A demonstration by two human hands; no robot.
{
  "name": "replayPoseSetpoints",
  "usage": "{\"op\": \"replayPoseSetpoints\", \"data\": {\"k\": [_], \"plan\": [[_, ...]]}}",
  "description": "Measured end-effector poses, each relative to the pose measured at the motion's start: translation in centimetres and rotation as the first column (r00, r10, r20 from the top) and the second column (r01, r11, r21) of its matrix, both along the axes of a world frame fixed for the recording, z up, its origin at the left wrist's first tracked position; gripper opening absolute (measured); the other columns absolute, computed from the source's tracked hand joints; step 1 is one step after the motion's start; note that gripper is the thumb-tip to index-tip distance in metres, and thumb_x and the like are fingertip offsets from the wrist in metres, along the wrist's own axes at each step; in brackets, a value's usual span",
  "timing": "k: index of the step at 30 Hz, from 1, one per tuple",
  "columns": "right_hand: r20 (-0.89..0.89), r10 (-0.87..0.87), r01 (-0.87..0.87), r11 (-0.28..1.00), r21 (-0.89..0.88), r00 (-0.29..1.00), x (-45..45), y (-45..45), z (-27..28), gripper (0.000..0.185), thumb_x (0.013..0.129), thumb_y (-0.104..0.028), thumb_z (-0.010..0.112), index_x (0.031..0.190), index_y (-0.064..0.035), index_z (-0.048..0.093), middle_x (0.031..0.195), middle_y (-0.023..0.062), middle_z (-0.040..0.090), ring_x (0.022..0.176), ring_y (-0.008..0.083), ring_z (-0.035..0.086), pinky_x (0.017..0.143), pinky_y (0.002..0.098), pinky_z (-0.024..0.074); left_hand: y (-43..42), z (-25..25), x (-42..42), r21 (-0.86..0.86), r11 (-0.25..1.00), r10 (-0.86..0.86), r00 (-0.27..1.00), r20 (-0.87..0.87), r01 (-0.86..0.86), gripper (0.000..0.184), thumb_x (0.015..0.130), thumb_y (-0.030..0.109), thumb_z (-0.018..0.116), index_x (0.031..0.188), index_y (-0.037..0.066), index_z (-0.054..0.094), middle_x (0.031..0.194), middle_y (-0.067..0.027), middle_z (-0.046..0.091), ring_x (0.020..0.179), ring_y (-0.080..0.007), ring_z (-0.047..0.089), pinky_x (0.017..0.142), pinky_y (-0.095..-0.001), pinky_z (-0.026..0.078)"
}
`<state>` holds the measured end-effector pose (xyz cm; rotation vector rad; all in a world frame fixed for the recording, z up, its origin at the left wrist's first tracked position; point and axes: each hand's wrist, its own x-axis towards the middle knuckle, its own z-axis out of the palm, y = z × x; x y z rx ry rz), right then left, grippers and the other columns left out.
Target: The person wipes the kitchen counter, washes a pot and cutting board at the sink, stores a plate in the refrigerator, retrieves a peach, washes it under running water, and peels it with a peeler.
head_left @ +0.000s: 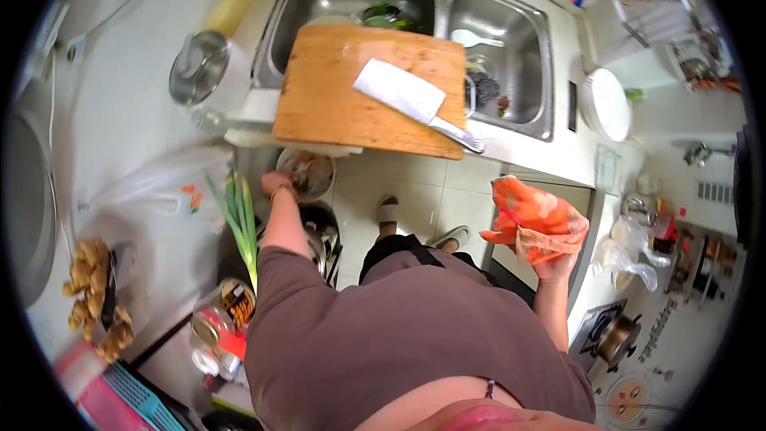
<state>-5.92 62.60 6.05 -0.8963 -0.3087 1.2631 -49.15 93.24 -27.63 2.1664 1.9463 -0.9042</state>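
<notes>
My right hand (554, 267) is closed around an orange cloth (546, 219) with pale patches, held up at the right of my body. My left hand (278, 181) reaches down to the left rim of a light round bowl (311, 175) below the counter; its fingers are too hidden to tell whether they grip the rim. Something pale lies in the bowl. A wooden cutting board (319, 96) rests across the sink's front edge. On it lies a cleaver (399, 89), its handle pointing towards the lower right.
Behind the board is a double steel sink (546, 72) with a white spoon (476, 38) inside. Green onions (239, 219), jars (223, 319) and ginger (88, 279) stand at my left. A white bowl (606, 104) and a pot (618, 339) are at the right.
</notes>
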Motion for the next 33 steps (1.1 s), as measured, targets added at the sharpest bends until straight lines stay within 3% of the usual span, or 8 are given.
{"op": "replayPoseSetpoints", "data": {"k": [4,11,15,18,23,25,28,33], "plan": [[-0.039,-0.409,0.409,0.912,-0.001,0.912,5.4,-2.2,-4.6,0.054,0.094,-0.045,0.04,0.132,-0.0068,0.039,0.133,0.011,0.045,0.122,0.032,0.043,0.101,0.0496,0.0373,0.4,2.4,2.0,-0.084,0.315,0.415,0.058,0.908,-0.945,0.029,0.086,0.015,0.044,0.08,-0.009,0.06,0.074,-0.0182,0.064,0.066,-0.0303,0.059,0.065,-0.043,0.046],[0.302,-0.268,0.206,0.953,0.22,0.915,12.0,6.7,3.7,0.051,0.095,-0.043,0.038,0.128,-0.0049,0.042,0.126,0.012,0.048,0.115,0.0262,0.049,0.096,0.0425,0.0423,0.6,17.9,12.1,-0.555,0.666,0.146,-0.642,0.752,-0.499,0.023,0.094,0.019,0.041,0.093,0.002,0.056,0.066,-0.0022,0.047,0.049,-0.0116,0.039,0.044,-0.0256,0.035],[0.402,-0.335,0.308,0.942,0.13,0.852,16.7,12.3,1.4,0.036,0.093,-0.028,0.046,0.117,-0.0013,0.049,0.107,0.0113,0.055,0.092,0.024,0.056,0.078,0.0374,0.0488,1.1,29.7,28.4,-0.291,0.925,0.053,-0.674,0.737,-0.245,0.02,0.093,0.007,0.042,0.111,0.002,0.049,0.065,0.0029,0.041,0.049,-0.0037,0.029,0.043,-0.0177,0.027],[0.303,-0.167,0.199,0.977,-0.079,0.938,18.3,17.4,-4.2,0.023,0.091,-0.015,0.054,0.104,0.0032,0.056,0.083,0.0094,0.063,0.066,0.0185,0.061,0.061,0.0312,0.0518,0.1,28.9,40.1,0.684,0.689,-0.642,0.641,0.422,0.24,0.061,0.085,0.026,0.061,0.139,0.017,0.034,0.138,-0.0213,0.035,0.124,-0.0401,0.036,0.098,-0.043,0.038],[0.334,-0.156,0.169,0.985,-0.012,0.93,20.2,16.7,-4.9,0.027,0.093,-0.023,0.054,0.107,-0.0016,0.061,0.101,0.0051,0.063,0.094,0.0124,0.057,0.082,0.0287,0.046,-0.4,24.9,47.2,0.444,0.871,-0.48,0.175,0.86,0.209,0.073,0.083,0.04,0.062,0.144,0.024,0.025,0.15,-0.0178,0.013,0.136,-0.0445,0.009,0.103,-0.0636,0.017],[0.286,-0.099,0.088,0.995,0.052,0.953,21.7,16.6,-7.2,0.026,0.092,-0.025,0.055,0.107,-0.004,0.062,0.096,0.0034,0.064,0.085,0.0099,0.057,0.074,0.0252,0.0458,-0.4,23.6,49.2,-0.174,0.976,0.188,-0.109,0.976,0.128,0.069,0.087,0.054,0.049,0.144,0.024,0.025,0.151,-0.0118,0.015,0.137,-0.036,0.013,0.1,-0.0675,0.015],[0.407,0.1,-0.139,0.988,0.069,0.908,18.9,15.4,-5.4,0.023,0.089,-0.021,0.057,0.104,-0.0043,0.062,0.095,0.0069,0.064,0.083,0.0154,0.06,0.075,0.0288,0.0477,-2.2,23.8,50.9,-0.871,0.443,0.875,-0.311,0.37,0.212,0.066,0.088,0.065,0.032,0.138,0.022,0.037,0.145,-0.0084,0.031,0.128,-0.0296,0.033,0.098,-0.0619,0.026],[0.945,-0.21,0.081,0.977,0.196,0.251,17.9,15.8,-9.4,0.032,0.084,-0.021,0.057,0.111,-0.0039,0.056,0.115,0.0185,0.053,0.105,0.0372,0.052,0.089,0.0406,0.0439,-7.3,25.5,52.3,-0.612,0.336,0.928,-0.362,0.086,0.716,0.059,0.09,0.061,0.034,0.122,0.014,0.053,0.12,-0.0022,0.057,0.109,-0.0203,0.051,0.095,-0.0373,0.04]]}}
